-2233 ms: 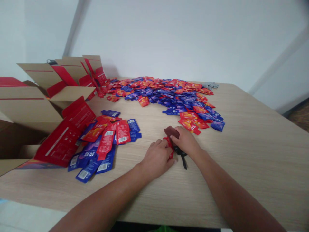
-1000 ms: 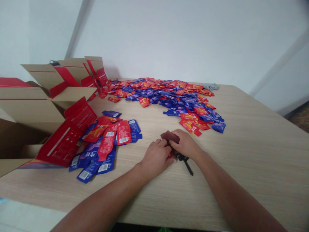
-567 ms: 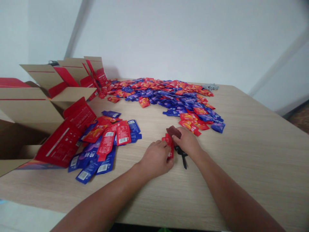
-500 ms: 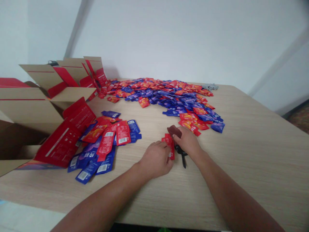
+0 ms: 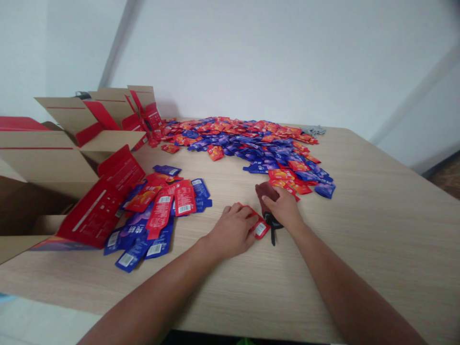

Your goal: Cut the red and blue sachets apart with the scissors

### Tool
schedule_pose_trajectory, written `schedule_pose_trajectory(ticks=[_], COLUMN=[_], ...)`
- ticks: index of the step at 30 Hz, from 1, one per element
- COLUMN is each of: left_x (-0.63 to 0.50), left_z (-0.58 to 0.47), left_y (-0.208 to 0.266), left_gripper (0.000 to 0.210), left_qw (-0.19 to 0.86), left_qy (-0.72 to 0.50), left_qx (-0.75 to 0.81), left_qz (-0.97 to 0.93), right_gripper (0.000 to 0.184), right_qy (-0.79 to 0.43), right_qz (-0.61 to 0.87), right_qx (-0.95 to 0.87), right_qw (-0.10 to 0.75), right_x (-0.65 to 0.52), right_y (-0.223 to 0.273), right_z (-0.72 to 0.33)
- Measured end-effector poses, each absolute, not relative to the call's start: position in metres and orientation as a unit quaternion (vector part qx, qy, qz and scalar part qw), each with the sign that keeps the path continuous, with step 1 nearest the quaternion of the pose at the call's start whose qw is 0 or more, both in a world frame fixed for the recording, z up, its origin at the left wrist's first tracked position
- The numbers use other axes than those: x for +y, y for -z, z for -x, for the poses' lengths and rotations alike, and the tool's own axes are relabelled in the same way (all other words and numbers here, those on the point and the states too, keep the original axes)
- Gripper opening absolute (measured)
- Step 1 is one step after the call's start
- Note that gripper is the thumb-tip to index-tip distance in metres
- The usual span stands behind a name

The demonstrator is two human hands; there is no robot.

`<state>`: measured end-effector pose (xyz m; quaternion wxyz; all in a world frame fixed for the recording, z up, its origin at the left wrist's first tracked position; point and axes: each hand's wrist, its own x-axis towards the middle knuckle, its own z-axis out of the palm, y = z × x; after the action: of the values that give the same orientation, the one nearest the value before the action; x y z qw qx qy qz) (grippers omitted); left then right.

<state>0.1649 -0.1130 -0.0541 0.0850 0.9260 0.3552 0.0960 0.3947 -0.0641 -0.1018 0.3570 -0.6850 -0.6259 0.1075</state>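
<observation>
Near the middle of the table my left hand (image 5: 235, 231) is closed over a red pouch (image 5: 261, 229) with a white barcode label. Its fingers hide much of the pouch, which lies slanted. My right hand (image 5: 283, 207), just to the right, grips a dark brown flat thing with a black strap-like end (image 5: 264, 195); its exact kind cannot be made out. The black end hangs down beside the red pouch's right edge. Left of my hands is a loose group of red pouches (image 5: 160, 211) and blue pouches (image 5: 138, 247), overlapping, several with barcodes up.
A long heap of red and blue pouches (image 5: 247, 139) curves across the back of the wooden table (image 5: 377, 230). Open cardboard boxes (image 5: 43, 160) with red flaps stand along the left. A grey crumpled cloth (image 5: 312, 130) lies behind the heap's right end, before a white wall.
The red pouch under my left hand has turned from nearly upright to slanted. My right hand has shifted slightly right, and more of the brown thing shows.
</observation>
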Motion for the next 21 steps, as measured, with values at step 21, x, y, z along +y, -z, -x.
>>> schedule_pose_trajectory(ticks=[21], left_x=[-0.099], left_z=[-0.161], left_y=[0.071], left_gripper=[0.019], left_qw=[0.081], left_qy=[-0.118], left_qx=[0.458], left_qz=[-0.877], right_gripper=[0.021], right_qy=[-0.160], right_qz=[0.532], right_qx=[-0.767], right_qw=[0.321], right_x=[-0.088], right_y=[0.085], right_z=[-0.366])
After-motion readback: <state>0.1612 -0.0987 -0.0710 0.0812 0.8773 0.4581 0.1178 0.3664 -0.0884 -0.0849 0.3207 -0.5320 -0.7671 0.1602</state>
